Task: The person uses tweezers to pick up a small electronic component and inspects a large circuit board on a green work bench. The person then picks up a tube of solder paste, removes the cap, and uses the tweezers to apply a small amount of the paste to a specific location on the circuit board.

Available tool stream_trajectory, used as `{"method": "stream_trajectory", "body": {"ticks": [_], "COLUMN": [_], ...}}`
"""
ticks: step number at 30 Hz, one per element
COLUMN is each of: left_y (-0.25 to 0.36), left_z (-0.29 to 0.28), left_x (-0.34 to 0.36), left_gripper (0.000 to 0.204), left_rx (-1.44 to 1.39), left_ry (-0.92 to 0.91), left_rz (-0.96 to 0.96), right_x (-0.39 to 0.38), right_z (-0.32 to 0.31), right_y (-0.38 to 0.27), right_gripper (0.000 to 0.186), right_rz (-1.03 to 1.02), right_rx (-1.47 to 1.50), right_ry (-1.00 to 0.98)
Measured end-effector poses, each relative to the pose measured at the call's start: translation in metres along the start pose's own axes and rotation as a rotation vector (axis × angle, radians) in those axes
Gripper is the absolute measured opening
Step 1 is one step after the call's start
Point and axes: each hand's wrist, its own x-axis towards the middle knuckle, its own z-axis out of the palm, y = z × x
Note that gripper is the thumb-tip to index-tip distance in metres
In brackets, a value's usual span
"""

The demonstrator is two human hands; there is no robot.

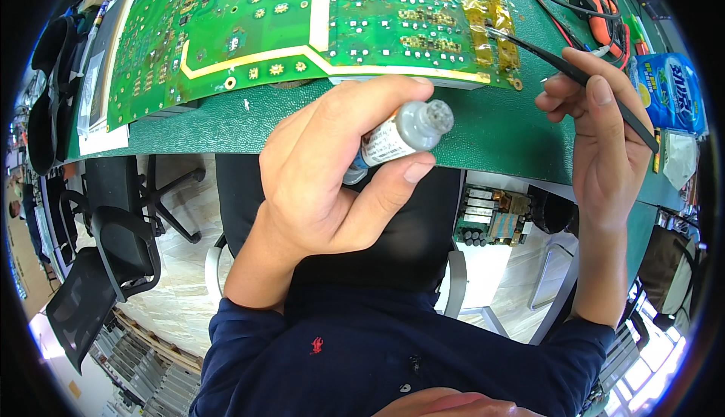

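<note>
My left hand [317, 175] is wrapped round a small grey-white bottle [402, 132] with a label, tilted so its narrow top points up and right; no cap shows on it. Between the fingers of my right hand [604, 123] is a pair of black tweezers [563, 64]. Their tips rest at or just over the amber tape [495, 17] on the right end of a large green circuit board [249, 32]. The bottle is held in front of the board's near edge, apart from the tweezers.
A green mat [204, 126] covers the bench. To the right lie a blue wipes pack [668, 92], orange-handled tool [596, 9] and red and black cables. Below the bench sits another circuit board [495, 215]. Office chairs [124, 243] stand at left.
</note>
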Motion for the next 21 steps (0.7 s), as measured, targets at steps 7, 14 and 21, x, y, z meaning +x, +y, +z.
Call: {"method": "stream_trajectory", "body": {"ticks": [7, 14, 21], "left_y": [0.0006, -0.0009, -0.0006], "left_z": [-0.0004, -0.0004, 0.0002], "left_x": [-0.0002, -0.0006, -0.0001], "left_gripper": [0.039, 0.039, 0.039], "left_rx": [-0.009, 0.000, -0.003], "left_ry": [-0.007, -0.008, -0.002], "left_rz": [-0.015, 0.001, 0.005], "right_x": [-0.0002, -0.0006, 0.0000], "right_z": [-0.0004, -0.0008, 0.0003], "right_y": [-0.0003, 0.0004, -0.0013], "right_gripper": [0.036, 0.036, 0.036], "right_rz": [-0.002, -0.009, 0.003], "right_rx": [-0.006, 0.010, -0.013], "right_ry": [-0.006, -0.018, 0.004]}}
